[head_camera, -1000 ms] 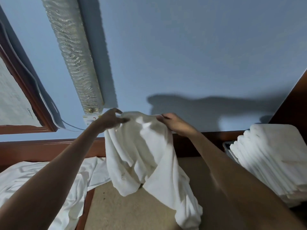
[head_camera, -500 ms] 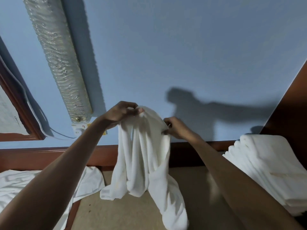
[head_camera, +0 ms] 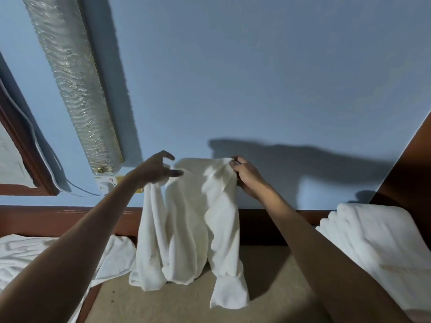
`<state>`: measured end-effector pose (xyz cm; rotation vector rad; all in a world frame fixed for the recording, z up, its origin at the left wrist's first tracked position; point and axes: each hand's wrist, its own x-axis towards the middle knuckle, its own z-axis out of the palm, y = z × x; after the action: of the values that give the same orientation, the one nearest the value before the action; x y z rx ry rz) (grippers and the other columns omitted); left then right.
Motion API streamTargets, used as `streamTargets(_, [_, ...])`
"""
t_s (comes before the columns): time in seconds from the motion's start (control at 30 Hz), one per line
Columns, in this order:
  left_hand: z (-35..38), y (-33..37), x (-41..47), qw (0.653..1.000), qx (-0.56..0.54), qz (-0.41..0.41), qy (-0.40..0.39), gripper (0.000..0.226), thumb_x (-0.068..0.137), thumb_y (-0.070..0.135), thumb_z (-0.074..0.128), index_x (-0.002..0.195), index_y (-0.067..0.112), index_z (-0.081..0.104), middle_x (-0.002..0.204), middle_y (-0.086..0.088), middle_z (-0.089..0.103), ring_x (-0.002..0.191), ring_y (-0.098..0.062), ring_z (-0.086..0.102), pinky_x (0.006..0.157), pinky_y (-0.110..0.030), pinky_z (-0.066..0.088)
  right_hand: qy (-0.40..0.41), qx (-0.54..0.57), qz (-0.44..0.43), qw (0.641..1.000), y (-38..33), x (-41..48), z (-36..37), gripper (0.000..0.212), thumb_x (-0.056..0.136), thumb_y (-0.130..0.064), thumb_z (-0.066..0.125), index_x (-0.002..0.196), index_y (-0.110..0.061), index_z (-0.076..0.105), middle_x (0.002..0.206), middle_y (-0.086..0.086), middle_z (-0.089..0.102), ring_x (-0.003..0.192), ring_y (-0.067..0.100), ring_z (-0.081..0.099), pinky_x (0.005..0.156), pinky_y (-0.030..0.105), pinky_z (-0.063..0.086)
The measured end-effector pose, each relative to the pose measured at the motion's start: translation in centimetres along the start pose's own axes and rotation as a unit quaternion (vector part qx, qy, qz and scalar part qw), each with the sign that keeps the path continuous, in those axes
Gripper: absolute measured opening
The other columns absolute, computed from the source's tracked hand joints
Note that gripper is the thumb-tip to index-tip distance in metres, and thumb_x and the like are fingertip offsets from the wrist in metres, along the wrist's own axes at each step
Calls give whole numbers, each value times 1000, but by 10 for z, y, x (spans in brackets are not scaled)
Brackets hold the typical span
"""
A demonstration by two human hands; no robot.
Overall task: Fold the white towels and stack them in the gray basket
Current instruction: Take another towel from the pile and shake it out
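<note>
A white towel (head_camera: pixel 193 217) hangs crumpled between my two hands above a tan surface (head_camera: pixel 186 306), and its lower end touches that surface. My right hand (head_camera: pixel 247 176) pinches the towel's top edge at the right. My left hand (head_camera: pixel 158 170) is at the top left corner. Its thumb and forefinger are spread apart, while the cloth hangs from under its palm and lower fingers. A stack of folded white towels (head_camera: pixel 373 241) sits at the right. The gray basket is hidden from view.
Several unfolded white towels (head_camera: pixel 35 257) lie in a heap at the left. A brown wooden rail (head_camera: pixel 58 217) runs along the blue wall behind. A silver duct (head_camera: pixel 72 78) and a wall socket (head_camera: pixel 107 183) are on the wall at upper left. A dark wooden panel (head_camera: pixel 408 171) stands at the right.
My hands have moved apart, and the towel's top is spread wider. My left thumb and forefinger have opened. The view has shifted a little.
</note>
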<state>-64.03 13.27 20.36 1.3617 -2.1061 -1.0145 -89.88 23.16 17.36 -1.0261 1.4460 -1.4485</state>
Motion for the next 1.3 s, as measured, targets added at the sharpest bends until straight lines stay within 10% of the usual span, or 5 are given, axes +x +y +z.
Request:
streamTargets(0.2, [40,42,0,981,-12,114,-154,45,91,37,76,133,40,61,74,12,64,73,-1,60,71,-17,43,-162,-174,-45,970,-49,4,-4,20,103,-12,49,87,-16,61,79,9,53,69,19,49,59,24,40])
streamTargets(0.73, [32,67,9,972,-161,138,-104,30,103,26,62,93,-2,63,73,-1,57,59,-14,54,49,-23,42,-66,-420,-89,901,50,14,-53,18,87,-10,72,78,-20,60,85,6,65,80,25,61,75,37,50])
streamTargets(0.93, [12,17,29,995,-82,33,35,29,98,33,68,92,5,65,74,-8,53,54,-17,46,42,-21,31,-61,-192,-90,975,45,8,-49,17,88,-17,80,81,-8,67,65,-6,60,60,7,54,58,25,46])
streamTargets(1.1, [34,18,11,983,48,101,-147,59,85,35,83,136,36,54,83,12,67,94,-3,63,74,-19,48,-120,-222,-157,955,1,4,-24,20,96,-31,70,99,-12,75,81,-8,71,76,0,61,71,17,45])
streamTargets(1.3, [47,29,23,970,31,150,-190,34,88,55,72,86,21,76,78,-2,62,75,-9,52,75,-31,40,-86,-333,-156,926,-5,8,-29,13,91,-30,76,92,-17,77,82,-10,72,77,1,64,71,19,46])
